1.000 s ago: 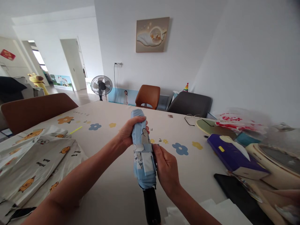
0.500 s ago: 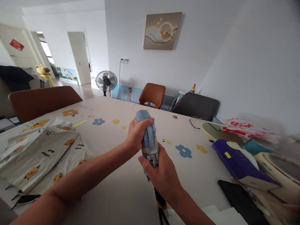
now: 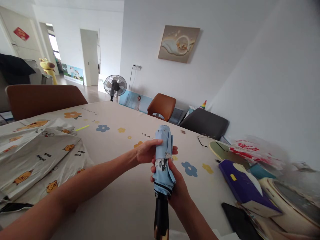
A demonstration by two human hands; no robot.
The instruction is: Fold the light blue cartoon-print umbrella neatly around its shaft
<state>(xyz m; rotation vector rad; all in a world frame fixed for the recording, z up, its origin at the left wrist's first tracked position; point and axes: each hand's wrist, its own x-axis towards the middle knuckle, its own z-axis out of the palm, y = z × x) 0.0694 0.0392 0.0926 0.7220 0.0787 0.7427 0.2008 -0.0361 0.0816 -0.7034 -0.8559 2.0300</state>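
A folded light-blue umbrella (image 3: pixel 163 140) with a black handle is held above the table, its top pointing away from me and its handle toward me. My left hand (image 3: pixel 149 150) grips the upper part from the left, thumb on the fabric and some fingertips showing on the far side. My right hand (image 3: pixel 177 181) is wrapped round the lower canopy, near a strip with a black-and-white print. The folds lie wrapped close around the shaft, with one loose flap along the right side.
A white drawstring bag with yellow duck prints (image 3: pixel 57 156) lies at the left of the flower-patterned table (image 3: pixel 112 206). On the right are eyeglasses (image 3: pixel 205 136), a purple tissue box (image 3: pixel 246 186), a black phone-like slab (image 3: pixel 237 218), a plastic bag (image 3: pixel 252 150) and a cream round-lidded appliance (image 3: pixel 275 186).
The umbrella has turned in my hands, and its black handle now shows in full. My left hand has shifted lower along the canopy and loosened from its tight wrap at the top.
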